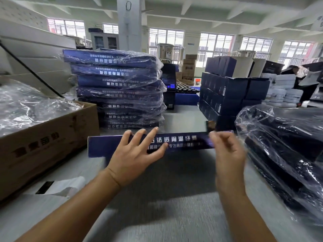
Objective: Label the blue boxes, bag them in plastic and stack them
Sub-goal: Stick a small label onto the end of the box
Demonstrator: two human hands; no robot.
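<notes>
A long flat blue box [183, 142] with white lettering stands on its edge on the grey table [166, 198], its narrow side facing me. My left hand [132, 158] lies against its middle with fingers spread and straight, thumb on the front face. My right hand [227, 154] is at the box's right end, fingers curled and pinching that end; it is blurred. Behind the box rises a tall stack of blue boxes in clear plastic bags [118, 88].
An open cardboard carton [43, 142] holding clear plastic [26, 109] sits at the left. A white sheet [57, 187] lies at the near left. More bagged dark boxes [283, 145] pile up on the right. Dark blue cartons [227, 95] stand behind.
</notes>
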